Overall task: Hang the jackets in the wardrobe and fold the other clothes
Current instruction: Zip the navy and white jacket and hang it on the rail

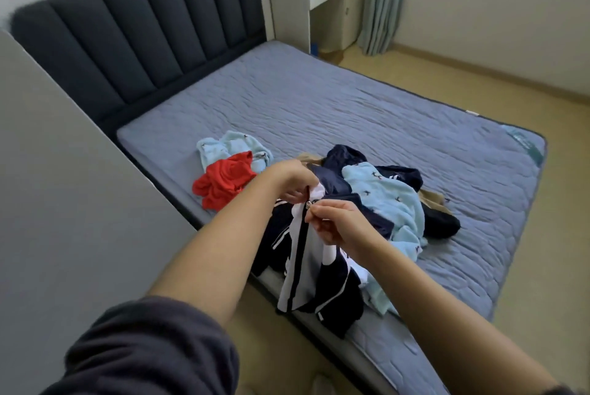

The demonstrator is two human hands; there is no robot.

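Bed [351, 101], near edge: left hand [292, 179] grips jacket [306, 270] top, right hand [338, 222] pinches zip [309, 204]. Keep fabric taut, pull straight.

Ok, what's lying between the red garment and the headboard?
In the head view, a small light-blue garment touches the red garment; beyond it, bare mattress up to the headboard.

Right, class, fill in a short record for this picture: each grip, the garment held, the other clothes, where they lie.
left grip: holds the jacket at its top edge, beside the zip
right grip: pinches the zip pull
jacket: navy and white, draped over the mattress edge
other clothes: red garment, light blue garment, both crumpled on the mattress
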